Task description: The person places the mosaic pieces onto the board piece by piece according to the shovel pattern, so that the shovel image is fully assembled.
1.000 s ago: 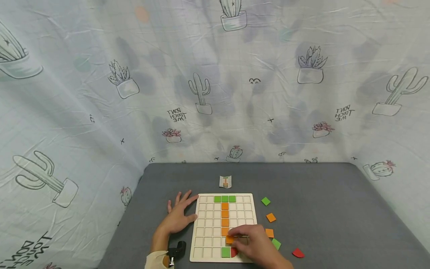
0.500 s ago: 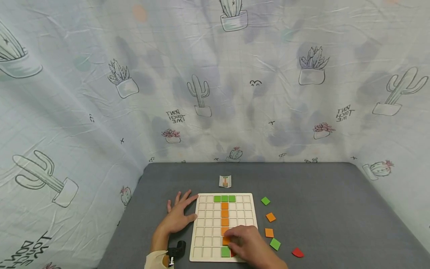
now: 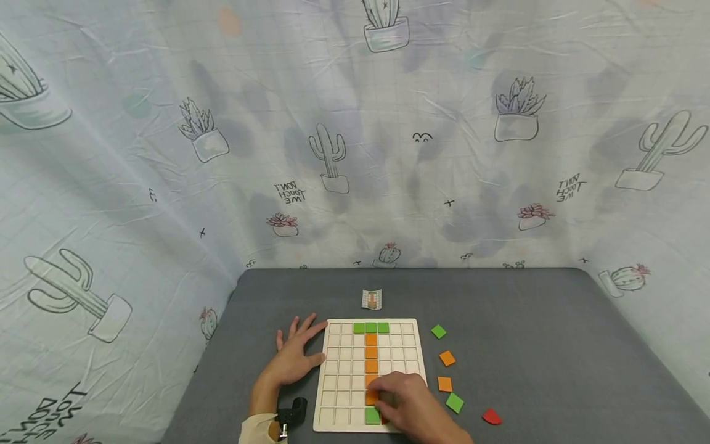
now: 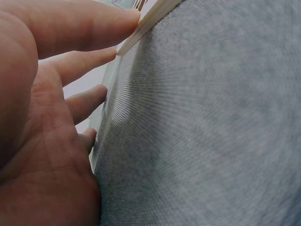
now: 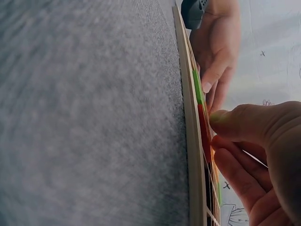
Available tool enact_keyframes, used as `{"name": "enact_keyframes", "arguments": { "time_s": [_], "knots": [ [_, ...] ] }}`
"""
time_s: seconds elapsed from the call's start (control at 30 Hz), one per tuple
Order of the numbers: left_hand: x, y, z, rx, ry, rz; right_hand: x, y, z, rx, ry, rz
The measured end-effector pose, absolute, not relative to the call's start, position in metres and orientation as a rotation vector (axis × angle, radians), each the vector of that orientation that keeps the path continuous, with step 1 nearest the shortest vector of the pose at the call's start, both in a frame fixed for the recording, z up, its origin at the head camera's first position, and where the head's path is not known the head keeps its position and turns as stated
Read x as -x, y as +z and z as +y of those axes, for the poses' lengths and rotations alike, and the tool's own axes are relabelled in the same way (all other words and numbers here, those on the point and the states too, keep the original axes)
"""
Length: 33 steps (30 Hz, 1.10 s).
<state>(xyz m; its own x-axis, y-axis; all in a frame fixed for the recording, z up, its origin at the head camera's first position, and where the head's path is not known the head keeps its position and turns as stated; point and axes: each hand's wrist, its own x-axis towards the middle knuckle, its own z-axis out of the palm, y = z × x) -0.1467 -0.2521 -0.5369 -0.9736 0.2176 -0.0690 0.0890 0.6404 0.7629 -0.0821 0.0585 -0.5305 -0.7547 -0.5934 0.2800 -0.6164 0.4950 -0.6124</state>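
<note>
A pale wooden grid board (image 3: 341,401) lies on the grey table. My right hand (image 3: 416,404) holds a square orange tile (image 3: 371,398) by its thumb and fingertips, low in the middle column. That tile lies in line below several orange tiles (image 3: 371,353), which run down from a row of green tiles (image 3: 371,328). Below it sits a green tile (image 3: 372,416); beside that, a red piece (image 5: 203,132) is mostly hidden by my right hand in the head view. My left hand (image 3: 294,359) has its fingers spread, with index finger and thumb touching the board's left edge.
Right of the board lie loose green tiles (image 3: 454,402), orange tiles (image 3: 445,384) and a red quarter-round piece (image 3: 491,417). A small printed card (image 3: 371,300) with a grid picture lies behind the board. A printed cactus cloth (image 3: 388,154) hangs behind the table.
My right hand has moved slightly left with the orange tile, which has gone from tilted and off to the right to squared up in the column. The left hand has stayed put.
</note>
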Motion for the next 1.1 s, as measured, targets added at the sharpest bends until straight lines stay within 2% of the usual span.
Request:
{"name": "enact_keyframes", "arguments": {
  "time_s": [0.4,0.6,1.1],
  "knots": [
    [0.143,-0.536,-0.25,-0.243,1.239,2.71,0.08,-0.532,0.058,-1.093,1.132,-2.722],
    [0.14,-0.535,-0.248,-0.24,1.234,2.716,0.081,-0.525,0.065,-1.063,1.335,-2.673],
    [0.132,-0.536,-0.248,-0.227,1.238,2.708,0.096,-0.498,0.128,-0.972,1.55,-2.63]
  ]
}}
